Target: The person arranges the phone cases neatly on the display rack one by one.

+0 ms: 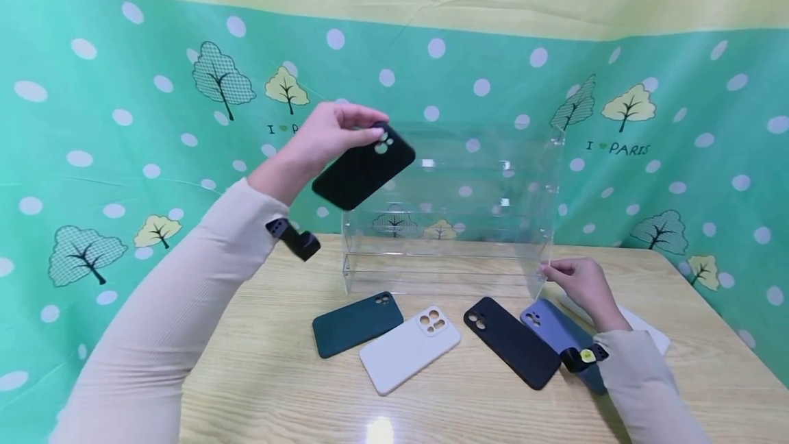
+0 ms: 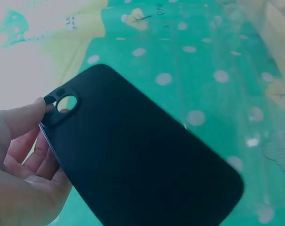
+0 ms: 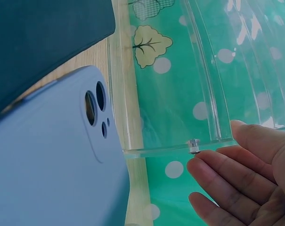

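My left hand [image 1: 335, 132] pinches a black phone case [image 1: 364, 170] by its camera-cutout end, raised in front of the upper left of a clear tiered stand [image 1: 444, 249]. In the left wrist view the thumb lies beside the cutouts of the case [image 2: 147, 150]. My right hand [image 1: 582, 286] is at the stand's lower right side; in the right wrist view, thumb and fingers of that hand [image 3: 250, 174] lie on either side of the clear panel's edge, close to a metal screw [image 3: 193, 146].
On the wooden table [image 1: 277, 362], before the stand, lie a dark green case [image 1: 354, 327], a white case [image 1: 407, 355] and a black case [image 1: 511, 341]. A lavender-blue case [image 1: 555, 327] and another white one [image 1: 644, 327] lie near my right wrist. A patterned cloth hangs behind.
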`<state>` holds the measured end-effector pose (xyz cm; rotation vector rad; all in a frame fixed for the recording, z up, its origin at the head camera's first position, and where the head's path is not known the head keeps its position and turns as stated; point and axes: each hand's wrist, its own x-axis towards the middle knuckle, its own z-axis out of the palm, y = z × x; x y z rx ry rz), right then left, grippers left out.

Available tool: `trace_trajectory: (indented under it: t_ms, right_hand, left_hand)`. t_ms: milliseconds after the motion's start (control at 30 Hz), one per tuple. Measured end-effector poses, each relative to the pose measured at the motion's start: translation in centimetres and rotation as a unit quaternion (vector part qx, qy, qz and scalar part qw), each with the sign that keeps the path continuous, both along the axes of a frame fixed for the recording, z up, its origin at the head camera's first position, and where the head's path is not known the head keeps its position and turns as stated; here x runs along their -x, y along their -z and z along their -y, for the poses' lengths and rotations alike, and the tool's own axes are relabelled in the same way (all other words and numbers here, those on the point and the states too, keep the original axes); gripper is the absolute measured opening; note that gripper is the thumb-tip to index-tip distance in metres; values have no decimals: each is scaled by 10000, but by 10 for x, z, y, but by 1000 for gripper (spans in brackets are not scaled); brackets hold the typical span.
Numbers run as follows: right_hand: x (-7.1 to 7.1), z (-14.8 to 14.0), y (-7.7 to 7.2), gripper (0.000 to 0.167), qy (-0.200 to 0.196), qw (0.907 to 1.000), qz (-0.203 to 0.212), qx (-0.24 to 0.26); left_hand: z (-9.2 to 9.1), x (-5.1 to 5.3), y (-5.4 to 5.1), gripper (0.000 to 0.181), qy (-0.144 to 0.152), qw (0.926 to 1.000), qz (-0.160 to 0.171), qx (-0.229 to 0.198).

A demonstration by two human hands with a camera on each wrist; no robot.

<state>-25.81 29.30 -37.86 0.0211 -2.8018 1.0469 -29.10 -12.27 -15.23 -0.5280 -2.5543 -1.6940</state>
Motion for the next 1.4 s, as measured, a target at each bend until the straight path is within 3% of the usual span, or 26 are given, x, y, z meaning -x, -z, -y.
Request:
trace_trajectory:
  t_ms: [200, 467, 700, 800, 933, 1033, 1133, 1267, 1400]
  right_hand:
    - [0, -1, 1, 42, -19, 9999, -123, 9]
    - [-2, 0, 3, 42, 4, 9999, -116, 24]
    - [-2, -1, 1, 43, -8, 9999, -113, 49]
    - [-1, -1, 0, 39, -24, 9999, -162, 31]
    - [-2, 0, -1, 34, -55, 9997, -215, 35]
    - [-3, 4, 0, 34, -84, 9997, -223, 67]
    - [-4, 7, 0, 33, -92, 9997, -179, 112]
    - [-4, 11, -3, 33, -72, 9998, -128, 124]
    - [-4, 13, -5, 34, -26, 9999, -114, 126]
  left_hand:
    - [-32, 6, -29, 32, 51, 9995, -189, -235]
    - [-75, 12, -56, 27, 238, 9949, -342, -920]
    - [-109, 30, -72, 27, -267, 9836, -487, -1714]
    - [-121, 40, -73, 27, -624, 9734, -494, -2147]
    - [-136, 53, -73, 25, -1076, 9529, -381, -2811]
    - [-141, 59, -71, 23, -1261, 9379, -286, -3220]
    - [-144, 64, -68, 23, -1329, 9281, -188, -3473]
    - [-145, 71, -60, 25, -1335, 9237, -164, -3588]
    - [-147, 76, -48, 25, -1167, 9304, -282, -3464]
